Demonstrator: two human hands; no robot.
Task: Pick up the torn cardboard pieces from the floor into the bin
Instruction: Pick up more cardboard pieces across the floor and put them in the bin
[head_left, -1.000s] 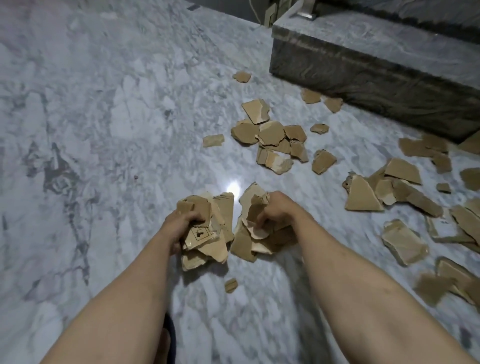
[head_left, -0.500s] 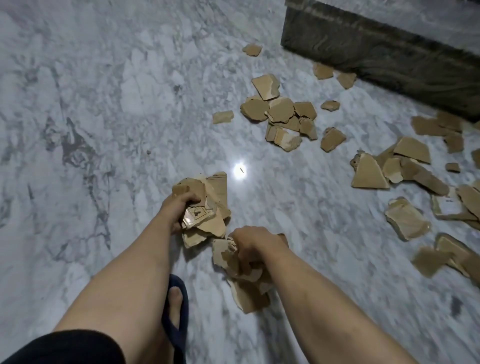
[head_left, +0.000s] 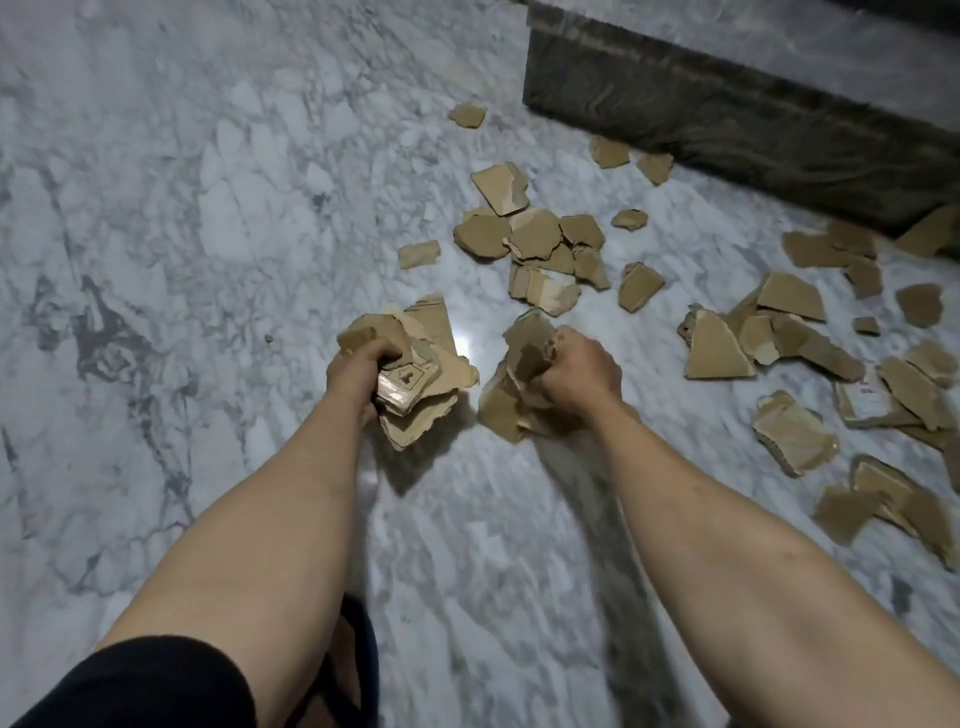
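Gripping a thick bundle of torn pieces (head_left: 410, 384) in the left hand (head_left: 353, 379), fingers curled tight round it, one printed scrap showing on top; clutching a second bundle (head_left: 514, 379) in the right hand (head_left: 579, 374), fist closed over it, knuckles up. Both forearms stretched forward and down, hands side by side, apart, bundles held just above the marble floor (head_left: 182, 234). Wide bare floor left of the left hand and between the arms toward the body. Ahead of the right hand, a loose cluster (head_left: 530, 244) of roughly nine or ten pieces, overlapping, plus a lone scrap (head_left: 419, 254) ahead of the left hand and another (head_left: 466, 114) farther out. Right of the right hand, a larger scatter (head_left: 795, 332) running to the frame edge, well over a dozen, exact count unclear through overlap and blur. Far ahead and right, dark stone step (head_left: 727, 114) walling off that side, two scraps (head_left: 631, 158) lying against its base. Near the body, black sleeve (head_left: 145, 686) at the left arm, and a foot in a dark sandal (head_left: 358, 660) beneath it. No bin in view
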